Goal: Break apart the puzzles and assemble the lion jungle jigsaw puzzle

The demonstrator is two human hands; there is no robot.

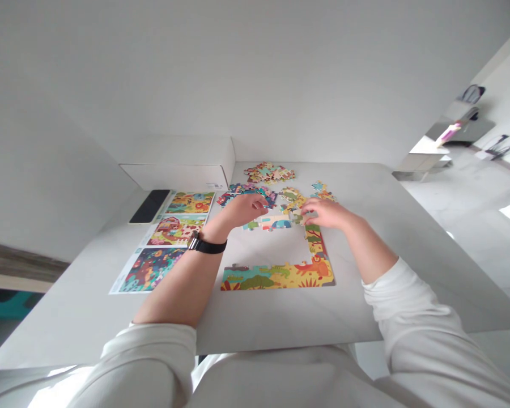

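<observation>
A partly joined jigsaw [280, 276] lies on the white table [378, 226], with its near edge and right side put together. My left hand [243, 208], with a black watch on the wrist, curls its fingers over loose pieces at the puzzle's far left. My right hand [326, 213] rests fingers-down on pieces at the far right corner of the puzzle. A short row of joined pieces [268, 222] lies between the two hands. What each hand's fingertips pinch is too small to make out.
Loose puzzle pieces lie in heaps [268, 172] beyond the hands. A sheet of three colourful reference pictures [166, 241] lies to the left, with a black phone [149, 206] beside it. A white box [182, 161] stands at the back left against the wall.
</observation>
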